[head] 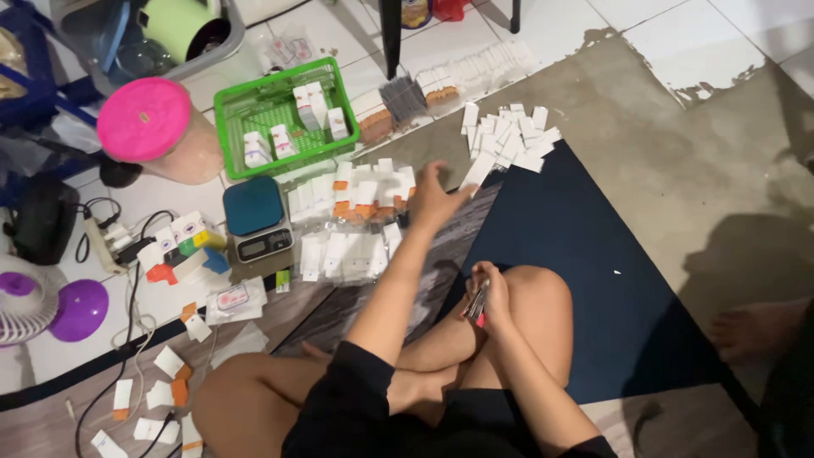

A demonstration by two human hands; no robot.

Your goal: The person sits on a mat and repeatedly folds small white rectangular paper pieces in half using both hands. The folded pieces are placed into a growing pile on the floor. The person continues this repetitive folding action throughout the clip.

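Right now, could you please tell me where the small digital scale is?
In the head view the digital scale sits on the floor at left of centre, just below the green basket and left of the flat white packets that the left hand reaches toward.

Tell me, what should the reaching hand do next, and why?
Probably lower a little and pinch one small white box. The left hand hovers open right above that pile, touching nothing clearly, while the right hand grips a small tool on the knee.

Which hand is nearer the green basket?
Left. The left hand reaches over the white packets, below-right of the green basket; the right hand rests at the knee, farther off.
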